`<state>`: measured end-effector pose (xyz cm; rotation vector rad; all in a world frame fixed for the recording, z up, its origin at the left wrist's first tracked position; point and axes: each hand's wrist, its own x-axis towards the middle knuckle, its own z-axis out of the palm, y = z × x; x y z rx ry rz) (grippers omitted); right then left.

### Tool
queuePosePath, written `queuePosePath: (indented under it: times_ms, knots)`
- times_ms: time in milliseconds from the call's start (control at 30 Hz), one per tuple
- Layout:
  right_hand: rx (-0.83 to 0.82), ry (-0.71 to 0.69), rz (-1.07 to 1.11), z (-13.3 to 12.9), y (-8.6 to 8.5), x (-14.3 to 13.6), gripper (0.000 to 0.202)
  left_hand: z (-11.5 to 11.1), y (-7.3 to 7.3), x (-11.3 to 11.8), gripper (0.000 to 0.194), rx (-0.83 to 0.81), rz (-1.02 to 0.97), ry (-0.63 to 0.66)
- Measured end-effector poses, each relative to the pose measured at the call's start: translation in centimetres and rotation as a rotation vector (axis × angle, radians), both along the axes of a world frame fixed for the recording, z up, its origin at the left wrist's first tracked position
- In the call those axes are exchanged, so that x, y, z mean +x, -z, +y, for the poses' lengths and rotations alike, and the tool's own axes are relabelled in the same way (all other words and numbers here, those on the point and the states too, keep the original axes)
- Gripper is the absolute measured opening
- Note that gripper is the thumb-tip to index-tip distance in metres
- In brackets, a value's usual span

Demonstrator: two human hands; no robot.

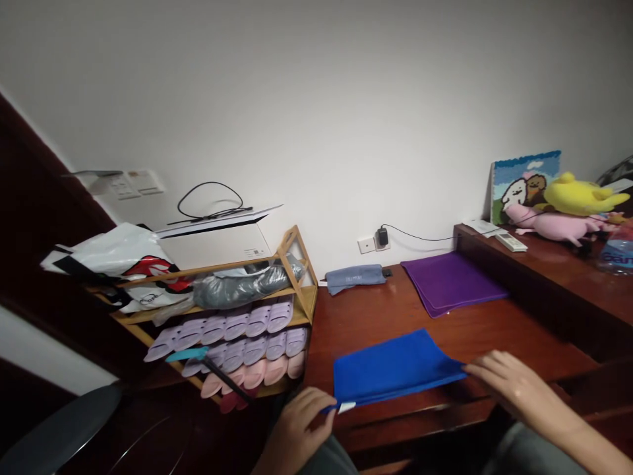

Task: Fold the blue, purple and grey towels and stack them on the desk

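A folded blue cloth (395, 369) lies on the reddish-brown wooden desk (356, 323), near its front edge. My left hand (301, 425) pinches the cloth's near left corner, beside a small white tag. At the right corner, my right hand (509, 382) grips the cloth between thumb and fingers and lifts that corner slightly. Behind it lies a folded purple cloth (455, 284). A grey-blue folded cloth (356, 278) with faint lettering rests against the wall.
Left stands a wooden rack (301, 264) with several slippers (257, 320), a white box (217, 244) and a plastic bag (119, 254). A raised ledge (539, 264) at right bears plush toys (554, 221) and a remote (512, 242). A black charger (382, 235) is plugged into the wall.
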<state>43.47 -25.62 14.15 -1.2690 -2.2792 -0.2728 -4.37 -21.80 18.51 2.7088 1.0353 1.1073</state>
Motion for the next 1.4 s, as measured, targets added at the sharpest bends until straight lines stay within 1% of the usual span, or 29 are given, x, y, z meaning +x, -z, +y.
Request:
queuePosePath:
  times_ms: [67,133,200,233,300,367,433,467,533,600,667,700,733,767,800,833,867,900,933,967,1067,1100,1133,1167,1200,1233,1267,1333,1400]
  knots:
    - [-0.051,0.034,0.100,0.0,-4.3,1.8,0.037,1.2,-4.1,1.5,0.019,-0.003,-0.050,0.031]
    - [-0.113,0.073,0.216,0.6,-8.1,3.4,0.031,3.0,-7.8,3.3,0.016,-0.072,-0.071,0.048]
    - [-0.154,0.119,0.300,2.1,-10.9,5.0,0.033,5.5,-10.4,5.5,0.014,-0.199,-0.081,0.050]
    - [-0.166,0.140,0.325,3.2,-11.8,5.9,0.037,7.0,-11.3,6.7,0.014,-0.277,-0.083,0.051]
    - [-0.201,0.179,0.339,6.0,-13.0,8.0,0.041,10.8,-12.2,9.3,0.015,-0.464,-0.072,0.083]
    - [-0.247,0.208,0.312,9.5,-13.4,10.3,0.039,15.0,-12.3,12.0,0.020,-0.642,-0.055,0.137]
    - [-0.254,0.247,0.272,13.3,-13.7,12.6,0.033,19.2,-12.2,14.9,0.024,-0.739,-0.064,0.174]
    - [-0.234,0.276,0.255,15.2,-14.0,13.6,0.031,21.2,-12.3,16.4,0.024,-0.748,-0.087,0.177]
    - [-0.151,0.353,0.234,19.0,-15.1,15.7,0.028,24.6,-12.8,19.3,0.021,-0.702,-0.152,0.153]
    - [-0.049,0.431,0.214,22.4,-16.8,17.5,0.027,27.3,-13.6,22.2,0.015,-0.584,-0.228,0.108]
    - [0.063,0.506,0.186,25.2,-18.6,19.0,0.026,29.2,-14.3,25.0,0.011,-0.425,-0.295,0.048]
    - [0.118,0.538,0.175,26.3,-19.3,19.6,0.027,30.0,-14.3,26.3,0.012,-0.347,-0.321,0.019]
    - [0.165,0.562,0.169,27.2,-19.7,20.1,0.027,30.6,-14.1,27.6,0.014,-0.277,-0.343,-0.009]
    - [0.203,0.582,0.166,27.8,-19.8,20.4,0.028,31.0,-13.6,28.7,0.015,-0.213,-0.355,-0.032]
    - [0.224,0.597,0.158,28.2,-19.4,20.7,0.030,31.4,-12.6,29.8,0.016,-0.153,-0.355,-0.047]
    - [0.227,0.616,0.142,28.4,-18.5,20.8,0.032,31.7,-11.3,30.8,0.017,-0.101,-0.344,-0.054]
    - [0.213,0.641,0.113,28.5,-17.1,20.8,0.035,31.9,-9.6,31.7,0.017,-0.059,-0.321,-0.054]
    - [0.186,0.675,0.071,28.5,-15.1,20.7,0.038,32.0,-7.5,32.5,0.017,-0.030,-0.288,-0.051]
    - [0.146,0.716,0.024,28.4,-12.7,20.6,0.040,32.0,-5.0,33.4,0.018,-0.014,-0.245,-0.048]
    - [0.089,0.755,-0.024,28.3,-9.9,20.4,0.041,32.0,-2.3,34.1,0.017,-0.009,-0.193,-0.044]
    - [-0.119,0.835,-0.081,27.7,-0.6,20.6,0.039,31.2,6.2,36.0,0.015,-0.053,-0.013,-0.041]
    - [-0.188,0.835,-0.078,27.5,2.3,21.0,0.040,30.7,8.7,36.4,0.014,-0.072,0.029,-0.047]
    - [-0.245,0.829,-0.064,27.2,5.0,21.4,0.041,30.3,10.8,36.8,0.013,-0.085,0.056,-0.051]
    - [-0.294,0.829,-0.041,27.0,7.2,22.0,0.042,29.9,12.5,37.0,0.013,-0.090,0.062,-0.061]
    - [-0.330,0.832,-0.013,26.7,9.0,22.6,0.042,29.5,13.7,37.1,0.014,-0.088,0.051,-0.072]
    - [-0.345,0.833,0.018,26.5,10.4,23.1,0.043,29.2,14.5,37.1,0.015,-0.078,0.030,-0.081]
    - [-0.337,0.831,0.049,26.2,11.4,23.7,0.043,28.9,14.8,37.1,0.016,-0.061,0.006,-0.086]
    - [-0.272,0.815,0.110,25.8,12.5,24.4,0.044,28.6,14.9,37.0,0.016,-0.022,-0.013,-0.073]
    - [-0.219,0.795,0.151,25.5,13.0,24.8,0.046,28.3,14.8,36.9,0.014,0.005,0.037,-0.039]
